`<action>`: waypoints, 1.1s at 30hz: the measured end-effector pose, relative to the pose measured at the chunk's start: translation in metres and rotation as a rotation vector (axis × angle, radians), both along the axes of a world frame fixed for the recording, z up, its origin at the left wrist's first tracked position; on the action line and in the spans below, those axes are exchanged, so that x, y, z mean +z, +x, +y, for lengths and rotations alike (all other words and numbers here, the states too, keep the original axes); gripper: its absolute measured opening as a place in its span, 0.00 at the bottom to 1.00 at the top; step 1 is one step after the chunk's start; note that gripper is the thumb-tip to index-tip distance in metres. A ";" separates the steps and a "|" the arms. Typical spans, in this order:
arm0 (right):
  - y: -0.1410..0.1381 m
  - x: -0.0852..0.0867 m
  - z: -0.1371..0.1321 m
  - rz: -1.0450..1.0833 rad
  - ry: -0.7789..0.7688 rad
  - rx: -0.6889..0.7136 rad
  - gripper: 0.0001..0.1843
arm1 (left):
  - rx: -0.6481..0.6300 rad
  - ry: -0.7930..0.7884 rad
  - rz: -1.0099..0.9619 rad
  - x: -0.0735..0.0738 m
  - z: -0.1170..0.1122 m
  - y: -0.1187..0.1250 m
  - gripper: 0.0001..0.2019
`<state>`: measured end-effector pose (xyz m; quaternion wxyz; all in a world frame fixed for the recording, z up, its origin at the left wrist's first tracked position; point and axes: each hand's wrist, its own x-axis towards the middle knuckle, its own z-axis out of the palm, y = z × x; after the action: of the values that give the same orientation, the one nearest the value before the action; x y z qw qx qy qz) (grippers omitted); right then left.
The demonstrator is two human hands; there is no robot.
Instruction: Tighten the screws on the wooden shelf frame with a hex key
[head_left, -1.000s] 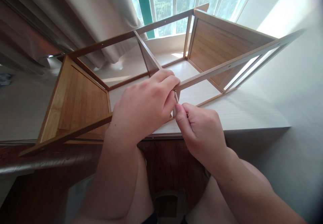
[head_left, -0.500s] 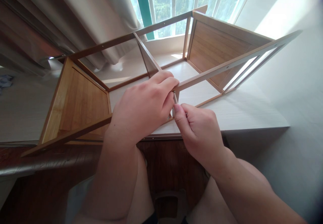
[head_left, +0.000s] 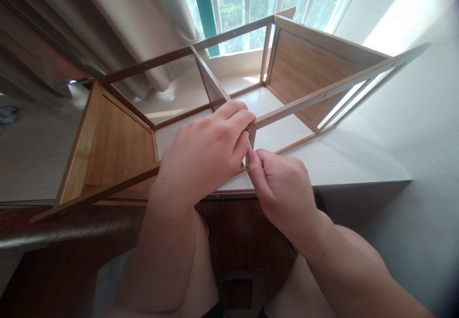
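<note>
A wooden frame (head_left: 304,100) with panelled ends lies across a pale ledge. My left hand (head_left: 210,146) is closed over its near rail, where a middle divider board (head_left: 211,81) meets it; the fingertips curl out of sight. Just right of it, my right hand (head_left: 283,181) is closed in a fist, the thumb pressed on a thin metal hex key (head_left: 250,143). The key's shaft rises from the fist to the rail joint beside my left fingers. Its far tip and any screw there are mostly hidden.
The pale ledge (head_left: 362,165) ends in a front edge above a dark wood floor (head_left: 240,222). Beyond the frame are a barred window (head_left: 265,2) and a beige curtain (head_left: 143,16). A white wall (head_left: 426,131) stands on the right. A small stool (head_left: 236,279) is between my legs.
My right fist has shifted slightly with the hex key, and less of the shaft shows. My left hand stays on the rail, and the frame has barely moved in view.
</note>
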<state>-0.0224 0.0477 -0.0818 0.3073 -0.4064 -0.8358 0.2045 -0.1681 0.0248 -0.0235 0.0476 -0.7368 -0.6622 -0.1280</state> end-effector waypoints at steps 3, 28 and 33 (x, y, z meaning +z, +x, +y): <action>0.000 0.001 0.000 0.017 0.023 0.000 0.22 | 0.002 0.001 -0.004 0.000 0.000 0.000 0.16; -0.001 -0.004 -0.002 0.322 -0.176 0.015 0.24 | -0.012 -0.005 -0.030 0.000 0.001 -0.001 0.15; -0.003 -0.009 -0.005 0.479 -0.391 0.029 0.27 | -0.009 -0.002 -0.020 0.000 0.001 -0.001 0.15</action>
<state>-0.0255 0.0426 -0.0908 0.4087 -0.3861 -0.6900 0.4558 -0.1687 0.0260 -0.0232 0.0396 -0.7385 -0.6594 -0.1351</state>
